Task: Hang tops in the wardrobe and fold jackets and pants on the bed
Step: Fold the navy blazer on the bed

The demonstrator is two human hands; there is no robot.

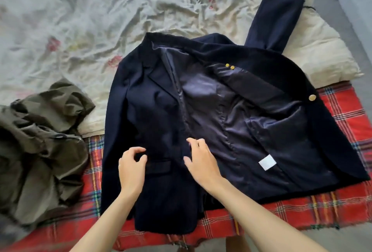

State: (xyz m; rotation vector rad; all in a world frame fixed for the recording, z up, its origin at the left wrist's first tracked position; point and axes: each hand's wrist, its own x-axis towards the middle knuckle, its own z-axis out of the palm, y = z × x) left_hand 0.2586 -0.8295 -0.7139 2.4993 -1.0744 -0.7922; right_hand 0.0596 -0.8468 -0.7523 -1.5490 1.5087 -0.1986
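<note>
We should smooth the closed panel of the dark navy gold-buttoned cloth blazer (153, 110) flat, then draw its open side squarely across. Our left hand (131, 168) and right hand (201, 161) are poised there, fingers loose, holding nothing. It lies on the red plaid blanket (342, 207), shiny lining exposed, one sleeve outstretched.

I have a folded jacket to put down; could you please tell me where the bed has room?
The widest free patch is the crumpled white sheet, bordered at right by the navy jacket, nearer by the olive garment heap. A narrow plaid blanket strip lies between those two. Crowded: the jacket's near side, under left hand and right hand.
</note>
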